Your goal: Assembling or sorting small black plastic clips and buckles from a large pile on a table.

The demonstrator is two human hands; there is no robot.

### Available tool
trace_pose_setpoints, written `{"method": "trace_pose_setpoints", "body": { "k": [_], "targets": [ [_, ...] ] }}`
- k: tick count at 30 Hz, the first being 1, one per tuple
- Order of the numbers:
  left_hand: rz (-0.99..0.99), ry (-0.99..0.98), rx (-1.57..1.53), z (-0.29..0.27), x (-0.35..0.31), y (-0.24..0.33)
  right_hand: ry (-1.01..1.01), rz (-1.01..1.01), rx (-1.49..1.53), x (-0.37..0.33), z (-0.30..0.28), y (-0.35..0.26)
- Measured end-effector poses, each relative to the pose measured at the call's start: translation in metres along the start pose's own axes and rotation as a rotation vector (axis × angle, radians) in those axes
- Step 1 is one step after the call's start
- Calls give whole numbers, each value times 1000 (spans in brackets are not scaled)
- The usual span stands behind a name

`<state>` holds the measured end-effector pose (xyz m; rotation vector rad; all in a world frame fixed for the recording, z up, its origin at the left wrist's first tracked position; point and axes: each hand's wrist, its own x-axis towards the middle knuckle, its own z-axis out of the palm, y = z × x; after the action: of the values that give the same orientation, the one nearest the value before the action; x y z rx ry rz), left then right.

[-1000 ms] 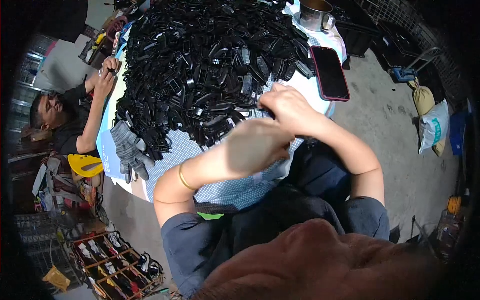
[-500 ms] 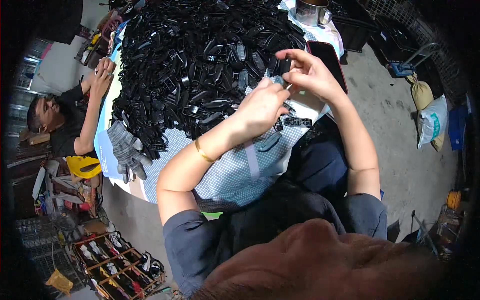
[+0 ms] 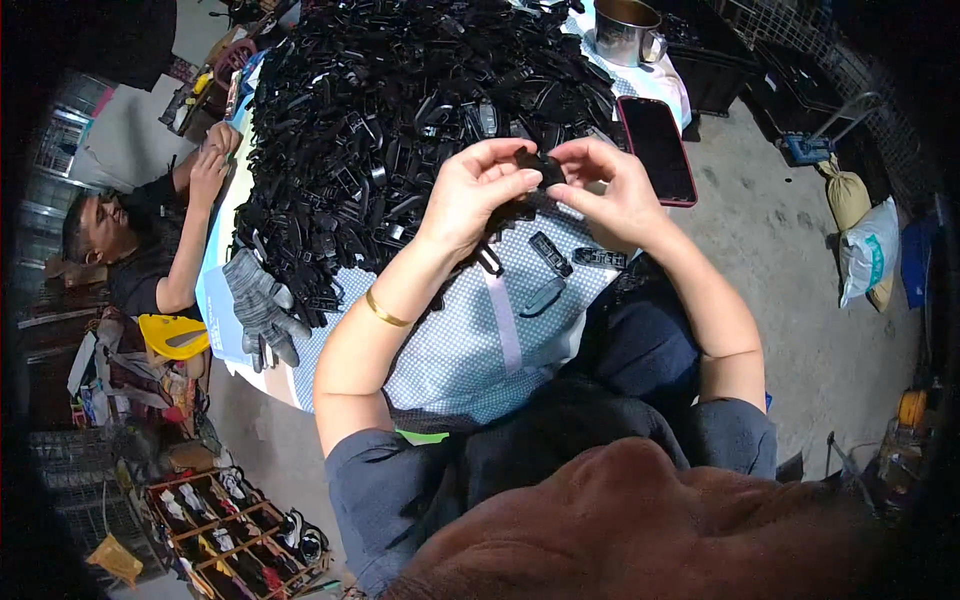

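Note:
Between my two hands is a small black plastic part (image 3: 541,166), its exact kind hidden by my fingers. My left hand (image 3: 470,198) pinches one end with thumb and fingertips. At the other end, my right hand (image 3: 614,198) grips it the same way. Just beyond lies a large heap of similar black plastic parts (image 3: 370,130). Nearer me, on the patterned cloth (image 3: 450,350), rest a slotted black part (image 3: 551,254), another slotted one (image 3: 600,258) and a curved black piece (image 3: 542,297).
A phone (image 3: 656,150) lies to the right, with a metal mug (image 3: 622,35) behind it. A grey glove (image 3: 262,308) rests at the table's left edge. Across the left side sits another person (image 3: 130,245), hands at the table edge. Sacks (image 3: 868,250) stand on the floor at right.
My hands have come together around a black part; the left has drawn back leftward. A second slotted part now shows on the cloth beside the first. The other person's hands shifted slightly.

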<state>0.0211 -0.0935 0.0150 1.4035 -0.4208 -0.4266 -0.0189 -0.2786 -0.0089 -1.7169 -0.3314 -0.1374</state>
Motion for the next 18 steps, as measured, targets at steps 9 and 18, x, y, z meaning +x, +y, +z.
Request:
{"method": "trace_pose_setpoints", "body": {
  "k": [9,18],
  "targets": [
    [131,12,242,2,-4,-8,4,64,420,0,-10,-10],
    [317,130,474,10,-9,-7,80,216,473,1,8,4]
  ]
}}
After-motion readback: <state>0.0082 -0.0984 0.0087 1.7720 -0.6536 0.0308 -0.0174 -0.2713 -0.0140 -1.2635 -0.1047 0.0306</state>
